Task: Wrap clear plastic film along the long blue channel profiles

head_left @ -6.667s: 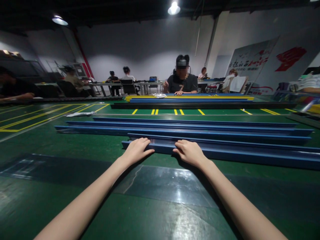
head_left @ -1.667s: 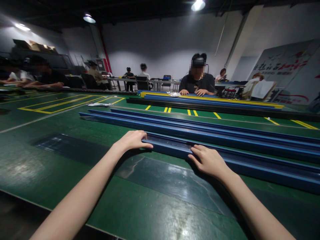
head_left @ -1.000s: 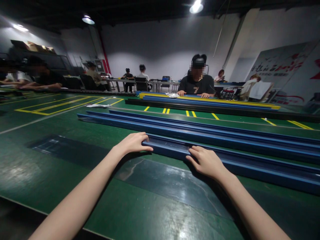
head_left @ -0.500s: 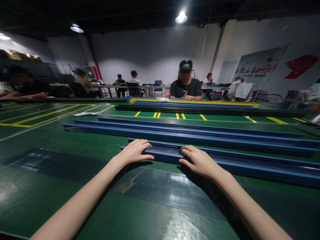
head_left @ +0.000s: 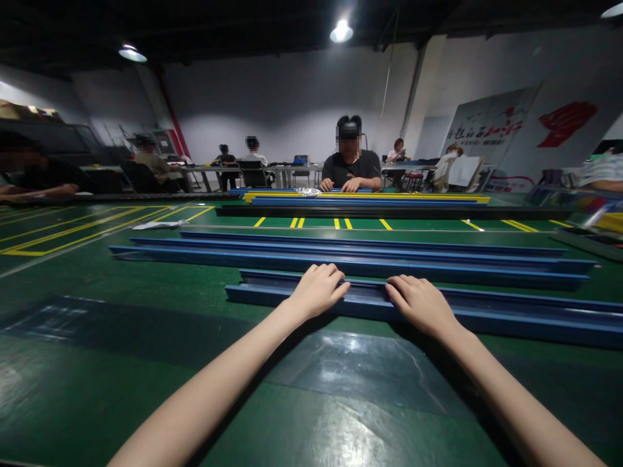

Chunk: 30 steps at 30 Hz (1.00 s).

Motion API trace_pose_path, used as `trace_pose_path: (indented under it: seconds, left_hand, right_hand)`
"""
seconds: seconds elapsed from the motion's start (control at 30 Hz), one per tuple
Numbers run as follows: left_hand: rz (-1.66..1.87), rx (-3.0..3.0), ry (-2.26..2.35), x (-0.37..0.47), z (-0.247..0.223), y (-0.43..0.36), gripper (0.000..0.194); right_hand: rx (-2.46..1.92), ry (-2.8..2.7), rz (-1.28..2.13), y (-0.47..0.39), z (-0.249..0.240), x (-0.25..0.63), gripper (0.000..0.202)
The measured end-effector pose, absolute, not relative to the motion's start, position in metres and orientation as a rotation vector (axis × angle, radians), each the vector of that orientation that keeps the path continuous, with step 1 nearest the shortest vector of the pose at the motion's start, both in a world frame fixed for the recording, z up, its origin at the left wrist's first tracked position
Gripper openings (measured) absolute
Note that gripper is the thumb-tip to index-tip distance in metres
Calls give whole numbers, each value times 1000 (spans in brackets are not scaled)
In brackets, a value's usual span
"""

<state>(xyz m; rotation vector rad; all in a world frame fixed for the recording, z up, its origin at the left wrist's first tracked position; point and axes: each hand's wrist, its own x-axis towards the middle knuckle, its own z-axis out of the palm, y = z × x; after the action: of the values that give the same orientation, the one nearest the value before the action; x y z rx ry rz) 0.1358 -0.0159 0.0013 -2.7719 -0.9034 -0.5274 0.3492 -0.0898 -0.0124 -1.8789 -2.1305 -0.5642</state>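
Note:
My left hand (head_left: 318, 290) lies over the near wall of the closest blue channel profile (head_left: 528, 329), its fingers bent down into the trough and the thumb along the rim. A short way to the right, my right hand (head_left: 422, 303) grips the same wall in a like manner, with its fingertips partly hidden. Between the two hands a stretch of the trough shows. The profile rests lengthwise on the green table (head_left: 146, 402). Whether something small is under the fingers, I cannot make out.
More blue profiles (head_left: 233, 261) lie just beyond, parallel to mine. A clear plastic strip (head_left: 350, 363) covers the table in front. Farther off are a black profile (head_left: 389, 212) and yellow profiles (head_left: 428, 197). A person (head_left: 351, 165) sits opposite, hands on the far profiles.
My left hand has slid right along the profile; my right hand has shifted right by less. The gap between them is narrower. The whole view has swung slightly right.

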Motion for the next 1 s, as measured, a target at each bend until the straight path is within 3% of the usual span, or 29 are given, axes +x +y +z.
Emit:
trace_pose_path:
  seconds: [0.53, 1.0]
  left_hand:
    - [-425, -2702, -1170, 162, -7, -16, 38]
    - [-377, -2586, -1255, 89, -7, 25, 34]
  right_hand:
    - [-2049, -2159, -543, -83, -9, 341, 34]
    - [-2006, -2143, -555, -80, -17, 372, 44]
